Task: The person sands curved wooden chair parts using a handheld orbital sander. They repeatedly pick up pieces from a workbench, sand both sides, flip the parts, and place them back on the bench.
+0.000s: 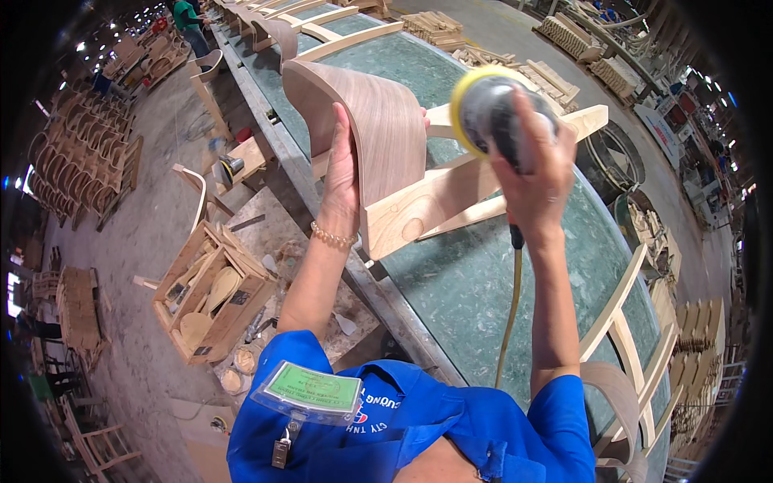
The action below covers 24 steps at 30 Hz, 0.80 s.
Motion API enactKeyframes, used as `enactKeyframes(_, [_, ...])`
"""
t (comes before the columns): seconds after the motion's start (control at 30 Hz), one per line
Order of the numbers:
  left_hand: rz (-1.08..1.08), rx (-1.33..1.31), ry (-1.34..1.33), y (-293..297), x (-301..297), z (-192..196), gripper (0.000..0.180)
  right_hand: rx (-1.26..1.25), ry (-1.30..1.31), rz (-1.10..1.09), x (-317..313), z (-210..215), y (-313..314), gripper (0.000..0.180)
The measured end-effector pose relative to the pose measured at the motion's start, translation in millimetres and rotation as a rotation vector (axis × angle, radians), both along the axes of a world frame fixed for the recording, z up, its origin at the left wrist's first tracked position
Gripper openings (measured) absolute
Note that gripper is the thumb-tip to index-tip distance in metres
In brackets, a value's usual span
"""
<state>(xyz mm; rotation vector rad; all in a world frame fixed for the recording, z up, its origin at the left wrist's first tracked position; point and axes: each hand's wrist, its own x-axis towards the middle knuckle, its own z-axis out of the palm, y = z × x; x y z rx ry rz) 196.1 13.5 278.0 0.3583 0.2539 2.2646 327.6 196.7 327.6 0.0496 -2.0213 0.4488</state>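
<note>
A wooden chair frame with a curved, veneered backrest [378,121] lies on the green-topped workbench [447,282]. My left hand [342,173] grips the near edge of the backrest, thumb along its face and fingertips showing at the far side. In my right hand [535,161] is a handheld orbital sander [495,113] with a yellow-rimmed round pad. The sander is tilted just over the pale wooden leg [435,205]; whether its pad touches the wood cannot be seen. A cord [511,314] hangs from the sander down across the bench.
More chair frames [624,338] lie on the bench at the right and far end. A wooden box [213,294] holding wood pieces stands at left, near another sander [229,169]. Stacked chair parts [84,153] line the floor. A person [189,24] stands far off, upper left.
</note>
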Motion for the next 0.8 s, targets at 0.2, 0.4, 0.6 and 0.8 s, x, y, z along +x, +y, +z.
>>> enactKeyframes(0.2, [0.101,-0.063,0.078,3.8,2.7,8.7,0.100,-0.206,-0.371,0.261,54.5,-25.2,-22.6,0.078])
enactKeyframes(0.4, [0.115,-0.075,0.100,7.3,-1.7,16.0,0.100,-0.065,-0.495,0.462,87.0,-29.3,-72.9,0.085])
enactKeyframes(0.6, [0.131,-0.084,0.118,5.8,-3.1,16.2,0.101,-0.088,-0.560,0.451,84.4,-20.0,-63.7,0.085])
enactKeyframes(0.8, [0.009,0.045,0.128,2.0,-18.5,12.0,0.098,-0.121,-0.386,0.250,68.2,-30.8,-30.6,0.086])
